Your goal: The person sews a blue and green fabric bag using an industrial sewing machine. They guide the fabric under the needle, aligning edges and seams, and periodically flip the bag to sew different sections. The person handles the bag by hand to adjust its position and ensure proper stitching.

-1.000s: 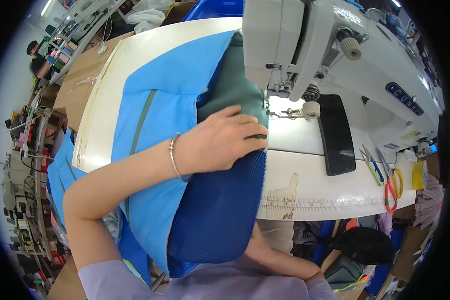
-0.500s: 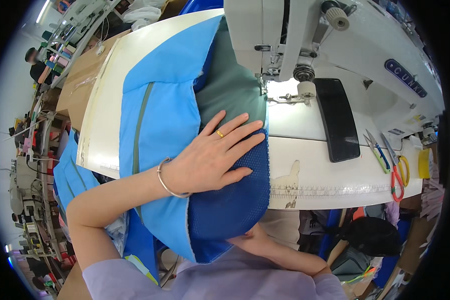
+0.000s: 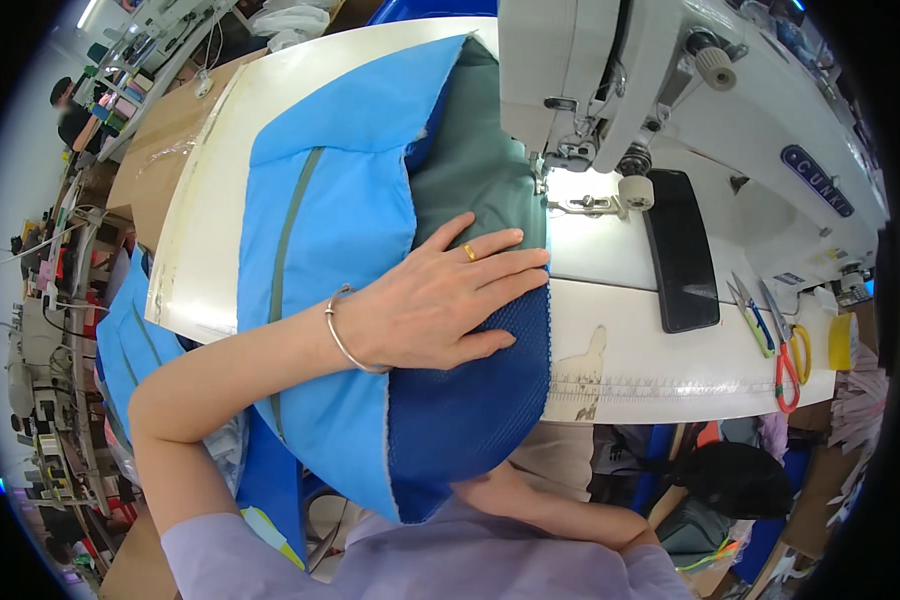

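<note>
My left hand (image 3: 450, 300) lies spread over a fabric piece, on its green lining (image 3: 465, 150) and dark blue mesh (image 3: 475, 410), fingertips near the right edge. The light blue panel (image 3: 335, 220) with a green strip forms the piece's left part. The lining's right edge is beside the presser foot (image 3: 540, 180) of a white sewing machine (image 3: 540, 60); whether it lies under the foot I cannot tell. My right hand (image 3: 485, 490) is at the piece's lower edge, below the table edge, its fingers hidden by the fabric.
A white worktable (image 3: 630, 380) carries a black phone (image 3: 682, 250), scissors (image 3: 785, 370), snips (image 3: 755, 320) and a yellow tape roll (image 3: 842, 340). Cardboard (image 3: 155, 170) and more blue pieces (image 3: 130, 340) are at left; a person (image 3: 75, 125) is at the far left back.
Over the last second my left hand's fingers have spread out and flattened. The fabric's lower part has shifted up and right, and my right hand has moved slightly left along its lower edge.
</note>
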A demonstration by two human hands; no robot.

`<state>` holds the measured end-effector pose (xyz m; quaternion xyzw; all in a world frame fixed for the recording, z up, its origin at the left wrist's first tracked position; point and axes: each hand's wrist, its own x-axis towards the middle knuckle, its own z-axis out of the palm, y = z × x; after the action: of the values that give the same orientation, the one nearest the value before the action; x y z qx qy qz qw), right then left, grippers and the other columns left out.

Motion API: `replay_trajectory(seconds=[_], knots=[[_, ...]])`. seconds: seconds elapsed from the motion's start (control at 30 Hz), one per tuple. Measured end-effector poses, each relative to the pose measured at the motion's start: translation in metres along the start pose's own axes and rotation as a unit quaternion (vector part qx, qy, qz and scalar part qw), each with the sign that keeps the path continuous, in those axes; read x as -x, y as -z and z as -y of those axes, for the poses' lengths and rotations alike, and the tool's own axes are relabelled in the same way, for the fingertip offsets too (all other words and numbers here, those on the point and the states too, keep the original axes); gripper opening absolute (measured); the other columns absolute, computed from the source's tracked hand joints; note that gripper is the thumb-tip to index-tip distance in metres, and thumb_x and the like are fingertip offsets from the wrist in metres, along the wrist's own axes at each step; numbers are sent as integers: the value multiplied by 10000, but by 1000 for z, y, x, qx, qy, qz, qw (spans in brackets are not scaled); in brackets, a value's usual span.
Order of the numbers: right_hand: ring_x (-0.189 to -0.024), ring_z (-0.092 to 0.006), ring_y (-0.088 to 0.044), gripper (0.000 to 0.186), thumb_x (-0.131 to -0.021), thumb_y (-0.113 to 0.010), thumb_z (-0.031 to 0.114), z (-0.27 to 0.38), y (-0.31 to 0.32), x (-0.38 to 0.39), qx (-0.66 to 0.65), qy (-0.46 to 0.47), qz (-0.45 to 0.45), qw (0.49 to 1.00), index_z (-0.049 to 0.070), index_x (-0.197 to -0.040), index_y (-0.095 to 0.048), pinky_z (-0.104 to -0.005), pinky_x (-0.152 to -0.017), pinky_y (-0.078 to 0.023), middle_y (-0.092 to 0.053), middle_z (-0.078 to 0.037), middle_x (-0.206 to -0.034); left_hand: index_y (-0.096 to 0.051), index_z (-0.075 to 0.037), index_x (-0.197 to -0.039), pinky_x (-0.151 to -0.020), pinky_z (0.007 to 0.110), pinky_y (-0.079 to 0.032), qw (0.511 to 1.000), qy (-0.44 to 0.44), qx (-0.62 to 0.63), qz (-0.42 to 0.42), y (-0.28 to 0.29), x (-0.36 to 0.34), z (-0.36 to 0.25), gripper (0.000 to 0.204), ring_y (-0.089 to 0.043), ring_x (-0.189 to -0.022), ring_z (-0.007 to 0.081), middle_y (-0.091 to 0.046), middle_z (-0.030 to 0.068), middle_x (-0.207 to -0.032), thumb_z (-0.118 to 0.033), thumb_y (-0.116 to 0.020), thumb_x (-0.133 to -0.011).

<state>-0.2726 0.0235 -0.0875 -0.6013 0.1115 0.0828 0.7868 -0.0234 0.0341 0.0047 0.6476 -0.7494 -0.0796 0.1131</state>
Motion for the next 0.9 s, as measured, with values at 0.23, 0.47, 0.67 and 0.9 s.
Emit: replay_trajectory(seconds=[0.23,0.47,0.67,0.9], knots=[[-1013,-373,-652,163,-895,-614,41,-9,-4,-12,185,124,16,975,-8,-1045,-657,-475,-895,-511,-676,-201,-1079,-519,-32,-1465,-1163,625,-315,1000,-3,-14,-28,-7,-4,-9,689,-412,-1480,317,-451,114,-1585,-374,-713,-900],[-989,-361,-654,139,-905,-613,48,13,-1,-10,217,38,38,975,-14,-1019,-661,-472,-895,-510,-686,-195,-1012,-516,-33,-1468,-1132,611,-354,999,-17,-37,-24,-4,-6,-2,717,-444,-1446,322,-486,113,-1546,-398,-723,-886],[-1028,-200,-669,219,-1006,-648,155,28,-10,-14,-23,-37,-68,997,-11,-1135,-707,-338,-913,-519,-733,-100,-1110,-532,-39,-1431,-1110,594,-388,998,-23,-49,-32,4,-19,14,683,-467,-1413,329,-515,103,-1503,-401,-733,-888],[-816,-56,-582,260,-1054,-624,218,41,6,-14,-217,-74,-51,972,-18,-1048,-732,-242,-710,-471,-686,17,-877,-534,-53,-1426,-1119,562,-388,997,-42,-49,-48,4,-31,36,657,-469,-1407,333,-537,99,-1485,-388,-737,-898]])
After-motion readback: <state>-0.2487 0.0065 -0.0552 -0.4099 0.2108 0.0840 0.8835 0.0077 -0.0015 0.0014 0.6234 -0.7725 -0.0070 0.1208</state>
